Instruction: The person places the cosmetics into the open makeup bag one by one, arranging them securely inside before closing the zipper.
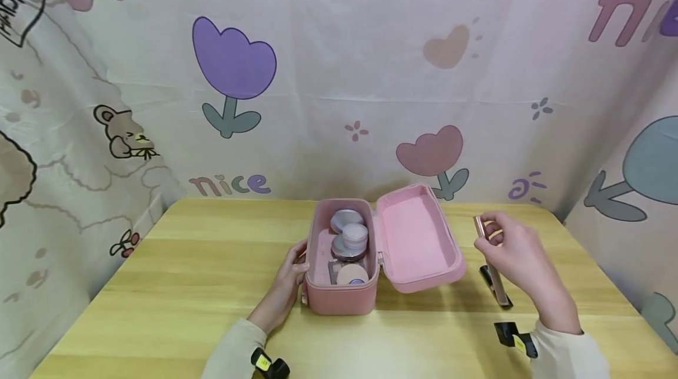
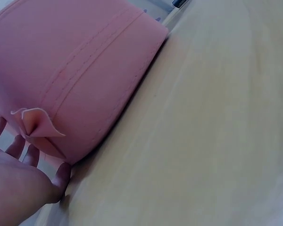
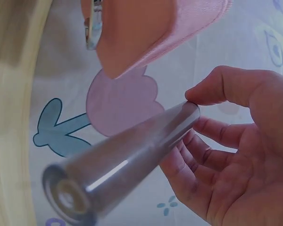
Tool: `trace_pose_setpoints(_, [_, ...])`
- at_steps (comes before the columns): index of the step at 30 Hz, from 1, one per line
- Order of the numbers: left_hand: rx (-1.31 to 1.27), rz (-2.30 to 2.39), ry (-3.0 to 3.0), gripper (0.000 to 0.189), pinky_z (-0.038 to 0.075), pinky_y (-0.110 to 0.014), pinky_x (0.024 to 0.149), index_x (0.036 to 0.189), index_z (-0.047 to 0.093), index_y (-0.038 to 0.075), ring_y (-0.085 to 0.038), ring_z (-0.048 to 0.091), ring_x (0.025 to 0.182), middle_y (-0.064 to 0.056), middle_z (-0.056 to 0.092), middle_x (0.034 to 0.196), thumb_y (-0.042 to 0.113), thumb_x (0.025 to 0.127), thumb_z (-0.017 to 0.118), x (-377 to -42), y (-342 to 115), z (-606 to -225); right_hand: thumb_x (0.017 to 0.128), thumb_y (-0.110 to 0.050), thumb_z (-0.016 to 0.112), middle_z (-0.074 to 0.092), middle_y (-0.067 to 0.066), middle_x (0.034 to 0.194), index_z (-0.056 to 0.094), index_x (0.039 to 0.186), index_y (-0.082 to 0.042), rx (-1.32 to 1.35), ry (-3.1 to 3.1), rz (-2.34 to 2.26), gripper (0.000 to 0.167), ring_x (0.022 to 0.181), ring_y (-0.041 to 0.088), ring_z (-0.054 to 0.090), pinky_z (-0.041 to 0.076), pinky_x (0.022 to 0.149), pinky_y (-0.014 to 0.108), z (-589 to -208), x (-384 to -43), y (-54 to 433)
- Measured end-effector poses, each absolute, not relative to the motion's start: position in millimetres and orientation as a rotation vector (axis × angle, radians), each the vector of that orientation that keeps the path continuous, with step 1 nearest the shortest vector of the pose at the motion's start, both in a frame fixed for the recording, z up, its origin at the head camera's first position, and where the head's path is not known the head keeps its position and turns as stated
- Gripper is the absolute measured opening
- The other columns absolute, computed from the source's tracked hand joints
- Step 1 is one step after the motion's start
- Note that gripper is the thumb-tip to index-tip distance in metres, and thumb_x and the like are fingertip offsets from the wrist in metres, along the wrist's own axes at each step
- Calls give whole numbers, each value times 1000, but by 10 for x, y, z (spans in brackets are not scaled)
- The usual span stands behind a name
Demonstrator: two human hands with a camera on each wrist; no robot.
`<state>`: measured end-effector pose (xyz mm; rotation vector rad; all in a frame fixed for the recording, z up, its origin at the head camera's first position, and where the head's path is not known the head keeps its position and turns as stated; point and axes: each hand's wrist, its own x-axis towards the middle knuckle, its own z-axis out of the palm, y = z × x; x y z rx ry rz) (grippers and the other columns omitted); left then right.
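A pink cosmetic case [image 1: 341,301] stands on the table with its lid [image 1: 418,238] swung out to the right. Inside it lie several round compacts and jars [image 1: 354,236], a round beige item [image 1: 352,275] and a small rectangular piece [image 1: 333,272]. My left hand [image 1: 288,285] rests against the case's left side, its fingers spread by a pink bow [image 2: 40,125]. Right of the lid, my right hand [image 1: 516,246] pinches a slim brownish cosmetic tube [image 3: 127,162] near one end between thumb and fingers. Below it, a black tube [image 1: 485,275] lies on the table, partly hidden.
The wooden table [image 1: 175,285] ends at a patterned cloth backdrop [image 1: 328,73], which also hangs at both sides. A metal clasp [image 3: 93,26] shows on the case in the right wrist view. Black straps [image 1: 270,364] sit at both wrists.
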<state>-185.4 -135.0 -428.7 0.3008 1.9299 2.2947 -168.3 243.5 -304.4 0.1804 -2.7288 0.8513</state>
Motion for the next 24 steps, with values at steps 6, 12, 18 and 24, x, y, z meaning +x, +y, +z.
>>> trace_pose_setpoints(6, [312, 2286, 1932, 65, 11, -45, 111, 151, 22, 5, -33, 18, 141, -20, 21, 154, 18, 91, 46, -1832, -1367, -4300, 80, -3, 61, 63, 10, 93, 57, 117, 5, 181, -2691, 824, 38, 80, 24, 59, 45, 55, 28, -3011, -1650, 2376])
trace_pose_setpoints(12, [312, 2289, 1926, 65, 9, -48, 112, 151, 21, 4, -34, 17, 141, -20, 21, 155, 18, 91, 45, -1841, -1359, -4292, 80, -3, 62, 63, 9, 92, 58, 117, 3, 182, -2650, 800, 37, 81, 24, 59, 43, 54, 27, -2961, -1605, 2336])
trace_pose_setpoints(18, [309, 2279, 1940, 65, 12, -45, 111, 150, 22, 4, -34, 17, 141, -20, 21, 154, 18, 92, 45, -1845, -1357, -4280, 80, -4, 63, 64, 6, 89, 61, 114, 0, 206, -2583, 758, 35, 76, 15, 56, 40, 57, 26, -2918, -1561, 2312])
trace_pose_setpoints(24, [298, 2277, 1942, 65, 14, -42, 110, 150, 21, 3, -34, 18, 140, -21, 21, 154, 17, 91, 44, -1854, -1359, -4287, 81, -4, 63, 63, 4, 87, 62, 113, -2, 225, -2540, 793, 33, 73, 3, 52, 41, 59, 21, -2884, -1525, 2281])
